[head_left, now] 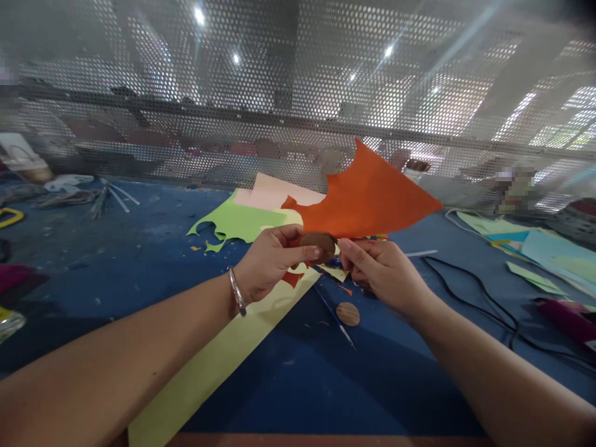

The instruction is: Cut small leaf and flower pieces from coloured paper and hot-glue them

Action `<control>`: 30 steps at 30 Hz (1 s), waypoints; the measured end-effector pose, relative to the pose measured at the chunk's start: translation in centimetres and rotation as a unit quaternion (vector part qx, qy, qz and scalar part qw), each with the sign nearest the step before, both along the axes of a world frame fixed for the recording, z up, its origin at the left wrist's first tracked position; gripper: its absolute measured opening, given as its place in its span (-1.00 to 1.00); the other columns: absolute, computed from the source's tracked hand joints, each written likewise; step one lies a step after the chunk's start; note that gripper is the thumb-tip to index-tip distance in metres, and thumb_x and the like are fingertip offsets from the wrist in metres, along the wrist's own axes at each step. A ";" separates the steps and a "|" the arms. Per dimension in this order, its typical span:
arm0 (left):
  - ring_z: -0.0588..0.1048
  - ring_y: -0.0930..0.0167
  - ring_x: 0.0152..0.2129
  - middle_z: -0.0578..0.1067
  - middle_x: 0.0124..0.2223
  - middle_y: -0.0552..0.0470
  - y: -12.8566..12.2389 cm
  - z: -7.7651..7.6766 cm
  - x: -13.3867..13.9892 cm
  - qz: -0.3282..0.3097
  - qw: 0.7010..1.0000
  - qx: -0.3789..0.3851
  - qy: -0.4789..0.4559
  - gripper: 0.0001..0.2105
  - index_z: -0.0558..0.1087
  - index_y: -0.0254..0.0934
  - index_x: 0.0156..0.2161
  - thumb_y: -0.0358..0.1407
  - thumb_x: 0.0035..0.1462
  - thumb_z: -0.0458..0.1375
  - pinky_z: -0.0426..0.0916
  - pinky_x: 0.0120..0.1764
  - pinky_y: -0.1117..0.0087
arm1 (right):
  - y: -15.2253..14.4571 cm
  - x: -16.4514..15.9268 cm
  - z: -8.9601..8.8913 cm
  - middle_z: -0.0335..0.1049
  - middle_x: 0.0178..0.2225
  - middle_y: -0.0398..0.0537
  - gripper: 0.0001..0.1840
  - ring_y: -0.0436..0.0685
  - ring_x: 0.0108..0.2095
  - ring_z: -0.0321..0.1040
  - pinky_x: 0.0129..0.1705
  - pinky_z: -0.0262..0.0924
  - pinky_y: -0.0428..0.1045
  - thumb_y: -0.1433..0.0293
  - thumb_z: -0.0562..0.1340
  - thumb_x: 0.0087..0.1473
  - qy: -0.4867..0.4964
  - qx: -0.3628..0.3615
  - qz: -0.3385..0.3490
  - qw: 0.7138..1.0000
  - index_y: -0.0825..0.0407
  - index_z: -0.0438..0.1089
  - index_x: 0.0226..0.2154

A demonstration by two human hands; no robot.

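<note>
Near the middle of the view, a round brown wood-like disc (318,244) is held up above the table. My left hand (272,257), with a silver bracelet at its wrist, pinches the disc between thumb and fingers. At the disc's right edge, the thumb and forefinger of my right hand (379,264) are closed; its other fingers are curled under. Directly behind the hands rises a cut orange sheet (361,195); I cannot tell what holds it up. Below them, a similar wood-grained disc (348,314) lies against a thin blue-handled tool (328,301).
A long pale yellow strip (223,354) runs under my left forearm. Cut green paper (246,220) and a pink sheet (274,191) lie behind. Black cord (484,298) and more papers (554,248) are at right. A perforated metal screen (261,112) borders the blue table (153,248).
</note>
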State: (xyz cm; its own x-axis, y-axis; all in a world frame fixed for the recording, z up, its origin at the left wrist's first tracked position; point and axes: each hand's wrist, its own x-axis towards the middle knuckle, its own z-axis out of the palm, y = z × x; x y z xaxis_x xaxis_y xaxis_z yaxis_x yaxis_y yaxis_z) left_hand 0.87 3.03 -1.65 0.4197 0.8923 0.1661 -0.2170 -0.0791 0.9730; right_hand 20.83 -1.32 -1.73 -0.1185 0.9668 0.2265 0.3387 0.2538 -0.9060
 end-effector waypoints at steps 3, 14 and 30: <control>0.42 0.51 -0.51 0.53 -0.43 0.11 0.0 -0.1 0.0 0.009 1.000 0.004 -0.002 -0.74 0.49 -0.31 -0.45 -0.30 -0.18 0.50 0.23 -0.41 0.44 | 0.0 0.0 0.1 -0.10 -0.73 -0.34 -0.38 -0.11 -0.71 -0.21 -0.66 -0.26 -0.09 -0.16 0.19 0.17 -0.013 0.011 0.002 1.000 0.02 0.27 -0.56; 0.58 0.45 -0.41 0.60 -0.37 0.09 0.3 -0.1 0.0 -0.039 0.999 0.012 -0.035 -0.70 0.42 -0.29 -0.36 -0.39 -0.12 0.47 0.37 -0.34 0.46 | 0.2 0.4 -0.2 -0.05 -0.70 -0.31 -0.41 -0.09 -0.68 -0.18 -0.62 -0.22 -0.08 -0.11 0.18 0.22 -0.039 0.042 0.001 0.998 0.02 0.28 -0.55; 0.49 0.48 -0.45 0.55 -0.38 0.07 -0.2 0.2 -0.2 0.001 1.000 0.004 0.024 -0.75 0.55 -0.29 -0.30 -0.31 -0.10 0.47 0.27 -0.43 0.50 | 0.5 0.4 -0.7 0.09 -0.59 -0.26 -0.51 -0.08 -0.62 -0.11 -0.61 -0.18 -0.08 -0.01 0.20 0.26 0.011 0.071 0.024 0.997 0.02 0.31 -0.48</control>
